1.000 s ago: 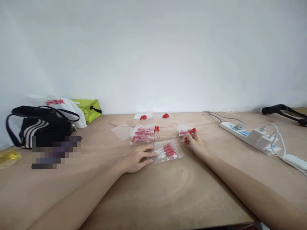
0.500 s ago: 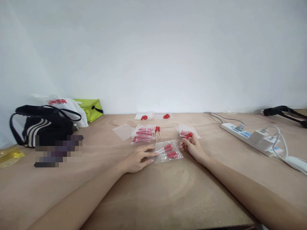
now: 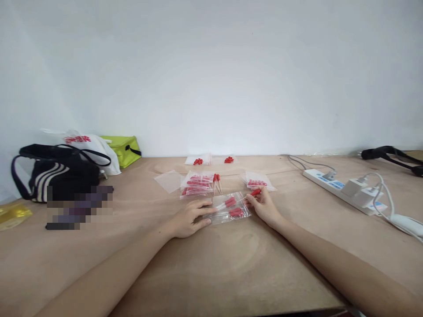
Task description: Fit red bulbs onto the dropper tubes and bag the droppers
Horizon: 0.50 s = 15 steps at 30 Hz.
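Note:
A clear zip bag (image 3: 222, 216) lies flat on the table between my hands, with red-bulbed droppers (image 3: 235, 212) inside it. Its left edge is under the fingertips of my left hand (image 3: 191, 219), which rests with its fingers spread. My right hand (image 3: 262, 206) pinches another dropper (image 3: 255, 192) by its red rubber bulb at the bag's right edge. The tube points left toward the bag; whether its tip is inside I cannot tell. Just behind the bag are two loose droppers (image 3: 217, 178) and a stack of filled bags (image 3: 197, 184).
Another bag with red bulbs (image 3: 257, 182) sits behind my right hand. Small red bulbs (image 3: 228, 160) lie on bags near the wall. A power strip (image 3: 340, 189) with plugs and cables is at right; a black bag (image 3: 62, 174) and a green box-shaped bag (image 3: 124, 152) stand left.
My right hand has moved slightly left and lowered the dropper toward the bag's right edge. My left hand stays on the bag.

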Each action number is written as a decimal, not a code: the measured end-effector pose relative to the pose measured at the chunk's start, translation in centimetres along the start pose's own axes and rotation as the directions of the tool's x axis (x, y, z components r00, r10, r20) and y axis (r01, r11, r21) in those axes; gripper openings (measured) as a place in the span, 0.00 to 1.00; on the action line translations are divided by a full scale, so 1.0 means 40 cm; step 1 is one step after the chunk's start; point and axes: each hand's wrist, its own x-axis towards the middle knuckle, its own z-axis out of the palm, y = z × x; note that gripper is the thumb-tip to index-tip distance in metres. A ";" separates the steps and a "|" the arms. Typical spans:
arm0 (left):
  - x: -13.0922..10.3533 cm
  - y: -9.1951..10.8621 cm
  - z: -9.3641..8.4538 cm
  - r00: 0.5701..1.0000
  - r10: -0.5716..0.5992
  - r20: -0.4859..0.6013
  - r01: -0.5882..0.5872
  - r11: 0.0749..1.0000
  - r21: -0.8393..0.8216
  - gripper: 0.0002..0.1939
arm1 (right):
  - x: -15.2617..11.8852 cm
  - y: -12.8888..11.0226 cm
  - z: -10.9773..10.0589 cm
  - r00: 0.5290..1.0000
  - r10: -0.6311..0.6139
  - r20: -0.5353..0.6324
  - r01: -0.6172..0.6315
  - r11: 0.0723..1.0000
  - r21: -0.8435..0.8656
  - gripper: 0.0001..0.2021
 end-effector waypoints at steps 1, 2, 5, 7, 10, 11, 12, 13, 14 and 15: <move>0.001 0.001 -0.001 1.000 -0.002 0.000 0.002 1.000 0.001 0.20 | 0.000 0.000 0.001 1.000 0.009 -0.006 -0.009 1.000 0.013 0.22; 0.002 0.002 -0.002 1.000 -0.003 0.001 0.003 1.000 0.003 0.21 | 0.000 -0.001 0.002 1.000 0.014 -0.006 -0.013 1.000 0.028 0.23; 0.003 0.004 -0.003 1.000 -0.003 0.008 0.002 1.000 0.010 0.20 | -0.001 -0.005 0.003 1.000 0.023 0.010 -0.024 0.996 0.084 0.23; 0.003 0.004 -0.002 1.000 0.003 0.011 -0.004 1.000 0.018 0.18 | -0.003 -0.009 0.003 0.999 0.041 0.037 -0.045 0.991 0.123 0.22; 0.003 0.003 -0.001 1.000 0.010 0.007 -0.010 1.000 0.024 0.17 | -0.003 -0.015 0.000 0.993 0.084 0.088 -0.098 0.982 0.160 0.19; 0.002 0.002 -0.001 1.000 0.011 0.005 -0.012 1.000 0.022 0.18 | -0.002 -0.016 -0.001 0.990 0.102 0.095 -0.116 0.980 0.161 0.18; 0.002 0.001 -0.001 1.000 0.012 0.002 -0.012 1.000 0.019 0.18 | 0.000 -0.016 -0.003 0.988 0.118 0.097 -0.132 0.979 0.156 0.18; 0.002 0.000 0.000 1.000 0.012 0.000 -0.012 1.000 0.016 0.19 | 0.002 -0.016 -0.005 0.987 0.130 0.094 -0.143 0.979 0.145 0.18; 0.001 -0.001 0.000 1.000 0.012 -0.001 -0.012 1.000 0.015 0.19 | 0.004 -0.015 -0.006 0.987 0.136 0.090 -0.147 0.980 0.131 0.18; 0.001 -0.001 0.000 1.000 0.013 -0.002 -0.013 1.000 0.016 0.19 | 0.006 -0.015 -0.007 0.987 0.138 0.086 -0.148 0.982 0.117 0.18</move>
